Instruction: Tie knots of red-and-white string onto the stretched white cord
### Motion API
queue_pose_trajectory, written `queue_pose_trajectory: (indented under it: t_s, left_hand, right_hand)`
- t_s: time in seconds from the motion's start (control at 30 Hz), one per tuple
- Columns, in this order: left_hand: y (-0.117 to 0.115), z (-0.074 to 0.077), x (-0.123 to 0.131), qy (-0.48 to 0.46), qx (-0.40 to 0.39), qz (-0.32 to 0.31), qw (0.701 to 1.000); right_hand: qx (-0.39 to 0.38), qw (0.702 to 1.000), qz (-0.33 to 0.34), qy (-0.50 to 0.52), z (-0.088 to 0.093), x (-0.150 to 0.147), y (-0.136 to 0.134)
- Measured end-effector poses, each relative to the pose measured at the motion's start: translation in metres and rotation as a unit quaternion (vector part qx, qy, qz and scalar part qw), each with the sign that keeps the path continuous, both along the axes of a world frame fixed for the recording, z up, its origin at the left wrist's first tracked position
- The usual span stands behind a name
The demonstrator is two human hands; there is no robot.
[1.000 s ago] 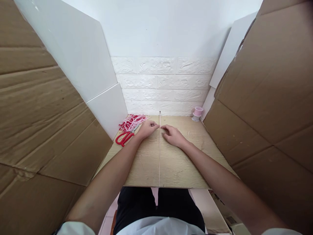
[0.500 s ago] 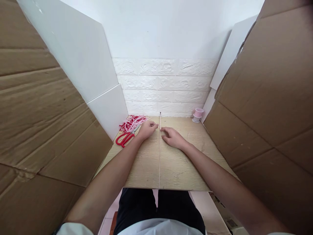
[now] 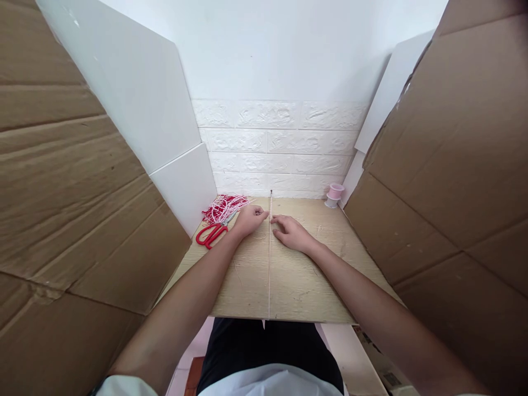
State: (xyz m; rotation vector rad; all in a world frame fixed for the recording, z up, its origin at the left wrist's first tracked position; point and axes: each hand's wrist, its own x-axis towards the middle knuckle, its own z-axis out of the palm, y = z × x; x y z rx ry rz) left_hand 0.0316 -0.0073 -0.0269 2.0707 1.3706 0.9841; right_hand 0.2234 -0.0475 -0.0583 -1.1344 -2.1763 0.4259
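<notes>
A thin pale cord [image 3: 269, 275] runs taut from a small dark peg [image 3: 271, 191] at the back, down the middle of the board to its front edge. Its far stretch is thicker and looks knotted or braided. My left hand [image 3: 250, 219] is closed beside this stretch, thumb and forefinger pinched at the cord. On the other side, my right hand [image 3: 292, 232] has curved fingers, with a gap between thumb and forefinger. Its fingertips reach the cord just below my left fingertips. Any fine strand between the fingers is too small to make out.
Red-handled scissors [image 3: 212, 235] lie left of my left hand, against a heap of red and white cords [image 3: 225, 208]. Two stacked spools [image 3: 335, 193], one pink, stand at the back right. Cardboard [image 3: 82, 209] walls both sides; a white brick-patterned wall [image 3: 284, 143] closes the back.
My left hand's fingertips have come slightly closer to the cord. The right hand stays almost where it was. The whole view has shifted a little.
</notes>
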Motion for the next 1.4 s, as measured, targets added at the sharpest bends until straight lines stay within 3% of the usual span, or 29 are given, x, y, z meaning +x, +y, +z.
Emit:
queue_pose_trajectory:
  t_s: [0.6,1.07,1.13,1.23,1.4]
  left_hand:
    - [0.004,-0.005,0.000,0.044,0.018,0.006,0.999]
    - [-0.002,-0.001,-0.001,0.040,0.026,-0.025,0.999]
    - [-0.003,0.000,0.000,0.039,0.018,-0.029,0.999]
    - [-0.004,0.002,0.001,0.045,0.013,-0.024,0.999]
    - [-0.005,0.003,0.002,0.070,0.017,-0.009,0.997]
  right_hand:
    - [-0.008,1.000,0.000,-0.010,0.002,0.000,-0.003]
    - [0.013,0.996,-0.023,0.085,0.012,0.001,-0.008]
    - [0.039,0.993,-0.032,0.112,0.022,0.001,-0.011]
    - [0.116,0.976,-0.052,0.176,0.049,0.001,-0.024]
    - [0.282,0.901,-0.108,0.311,0.110,0.021,-0.075]
